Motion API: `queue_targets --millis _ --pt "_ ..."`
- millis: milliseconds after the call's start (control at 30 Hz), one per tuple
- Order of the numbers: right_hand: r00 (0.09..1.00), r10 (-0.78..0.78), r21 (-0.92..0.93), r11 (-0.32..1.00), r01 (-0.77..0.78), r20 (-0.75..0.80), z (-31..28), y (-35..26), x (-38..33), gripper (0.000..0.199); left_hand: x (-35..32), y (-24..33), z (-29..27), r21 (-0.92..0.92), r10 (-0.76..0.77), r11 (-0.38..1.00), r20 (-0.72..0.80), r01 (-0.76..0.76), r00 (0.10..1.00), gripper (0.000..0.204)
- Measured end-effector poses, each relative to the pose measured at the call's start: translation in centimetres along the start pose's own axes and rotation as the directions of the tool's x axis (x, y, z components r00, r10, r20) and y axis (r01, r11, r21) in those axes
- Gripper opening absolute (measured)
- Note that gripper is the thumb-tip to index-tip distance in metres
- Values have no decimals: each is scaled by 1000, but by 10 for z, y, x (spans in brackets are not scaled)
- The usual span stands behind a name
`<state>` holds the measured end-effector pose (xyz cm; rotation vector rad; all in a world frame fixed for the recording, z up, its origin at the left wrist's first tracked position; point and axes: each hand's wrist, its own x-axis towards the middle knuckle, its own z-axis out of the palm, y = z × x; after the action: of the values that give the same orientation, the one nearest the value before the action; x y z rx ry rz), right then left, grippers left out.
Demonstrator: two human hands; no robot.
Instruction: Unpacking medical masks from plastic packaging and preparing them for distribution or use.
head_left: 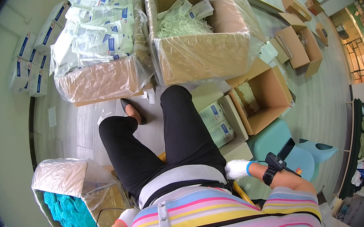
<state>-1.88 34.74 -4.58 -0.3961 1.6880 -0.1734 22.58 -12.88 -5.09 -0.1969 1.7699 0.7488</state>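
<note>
I sit on a seat with a yellow frame [244, 195], which shows beside my hip. My right hand [238, 169], in a white glove with a blue cuff, rests low beside my right thigh, next to that frame. Its fingertips are hidden against my leg and the seat. A device with a small dark screen [285, 148] is strapped to my right wrist. At my left side, my left hand [128, 216] wears a white glove with a pink cuff. My shirt covers most of it, and its fingers do not show. Near it stands a plastic-lined carton [108, 205] holding teal items [70, 213].
Ahead stand a lined carton heaped with white-and-blue packets [104, 25] and a lined carton [198, 56] holding pale strips. At right are an open box with wrapped packs [221, 130], a brown carton [271, 97] and a teal stool [275, 139]. Small boxes [37, 58] line the left wall.
</note>
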Motion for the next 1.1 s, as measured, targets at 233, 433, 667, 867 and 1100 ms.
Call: queue_targets --millis 233,433,667,867,1100 --pt "1000 -13 12 1000 13 -12 2 0 0 27 -3 1 1 -22 -13 1000 30 14 999 27" --pt "1000 -11 33 999 11 1 -3 -5 -1 28 -5 0 5 -65 -32 997 39 34 999 28" --pt "1000 -21 33 999 21 5 -3 -4 -3 28 42 -149 64 -863 -192 370 290 343 937 27" --pt "998 13 40 999 -16 65 -7 -7 -6 32 45 -131 59 -812 -295 443 268 380 917 28" --pt "998 38 66 997 -42 59 -2 -4 -6 32 -25 51 -16 -111 -116 986 77 125 990 28"
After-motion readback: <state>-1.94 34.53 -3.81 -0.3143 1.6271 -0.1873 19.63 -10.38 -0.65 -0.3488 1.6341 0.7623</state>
